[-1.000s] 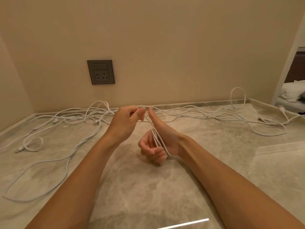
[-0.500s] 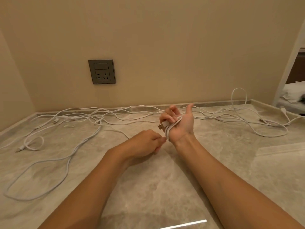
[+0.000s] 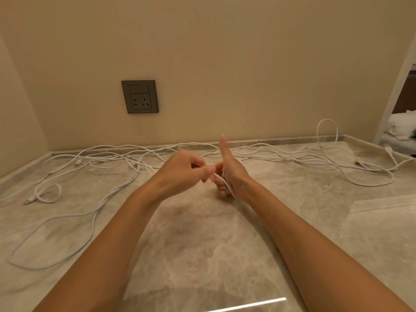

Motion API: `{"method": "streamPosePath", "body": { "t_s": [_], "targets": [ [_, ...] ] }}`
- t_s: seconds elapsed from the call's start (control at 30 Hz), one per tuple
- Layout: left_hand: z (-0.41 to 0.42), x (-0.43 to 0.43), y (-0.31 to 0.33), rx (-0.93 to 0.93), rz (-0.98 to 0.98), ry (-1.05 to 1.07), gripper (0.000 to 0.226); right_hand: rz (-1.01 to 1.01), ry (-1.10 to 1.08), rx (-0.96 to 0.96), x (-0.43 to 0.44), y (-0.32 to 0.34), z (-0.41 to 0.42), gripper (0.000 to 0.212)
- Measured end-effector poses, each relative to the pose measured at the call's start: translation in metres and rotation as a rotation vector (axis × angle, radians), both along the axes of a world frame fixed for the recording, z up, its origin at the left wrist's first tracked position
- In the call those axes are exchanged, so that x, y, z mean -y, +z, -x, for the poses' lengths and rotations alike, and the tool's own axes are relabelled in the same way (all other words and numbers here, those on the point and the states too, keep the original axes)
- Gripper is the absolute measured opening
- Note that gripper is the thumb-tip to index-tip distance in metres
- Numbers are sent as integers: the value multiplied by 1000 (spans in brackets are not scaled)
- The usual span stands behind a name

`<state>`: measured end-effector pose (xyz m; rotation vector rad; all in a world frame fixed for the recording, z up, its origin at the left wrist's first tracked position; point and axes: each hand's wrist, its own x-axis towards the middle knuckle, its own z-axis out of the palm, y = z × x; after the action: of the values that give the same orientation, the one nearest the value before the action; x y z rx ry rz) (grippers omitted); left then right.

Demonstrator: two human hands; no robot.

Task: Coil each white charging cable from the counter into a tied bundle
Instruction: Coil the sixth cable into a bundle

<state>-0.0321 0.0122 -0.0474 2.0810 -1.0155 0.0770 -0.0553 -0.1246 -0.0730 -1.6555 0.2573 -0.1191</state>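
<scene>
Head camera shows the left hand pinching a white cable that is wrapped in loops around the right hand, whose thumb sticks straight up toward 12 o'clock. Both hands touch above the middle of the stone counter. More loose white cables lie tangled along the wall from 9 o'clock to 3 o'clock, below a gray wall socket at 11 o'clock.

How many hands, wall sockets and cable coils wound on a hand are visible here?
Hands: 2, left hand, right hand
Wall socket: 1
Cable coil around the right hand: 1
Total: 4
The loose cables on the counter are too tangled to count.
</scene>
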Motion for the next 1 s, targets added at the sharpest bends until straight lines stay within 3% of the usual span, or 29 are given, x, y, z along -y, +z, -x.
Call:
{"method": "streamPosePath", "body": {
  "t_s": [0.13, 0.23, 0.4, 0.53, 0.67, 0.8, 1.0],
  "targets": [
    [-11, -6, 0, 26, 214, 82, 32, -97, 477, -156, -2, 1, 7, 100],
    [-15, -3, -3, 63, 250, 142, 31, -224, 790, -202, -7, -2, 9, 105],
    [-15, -1, -11, -35, 332, 102, 35, -632, 1174, -62, -12, 3, 9, 106],
    [-14, 3, -29, -182, 214, -25, 29, -1000, 1274, 161, -15, 4, 6, 101],
    [-11, 10, -41, -109, -17, -11, 27, -1221, 1093, 378, -2, 2, 4, 99],
    [0, 18, -40, 80, -332, 5, 33, -1304, 333, 477, 6, 8, 9, 87],
    [12, 25, -39, 269, -418, -39, 36, -1380, -461, 485, 28, 1, 6, 63]
  ]
}}
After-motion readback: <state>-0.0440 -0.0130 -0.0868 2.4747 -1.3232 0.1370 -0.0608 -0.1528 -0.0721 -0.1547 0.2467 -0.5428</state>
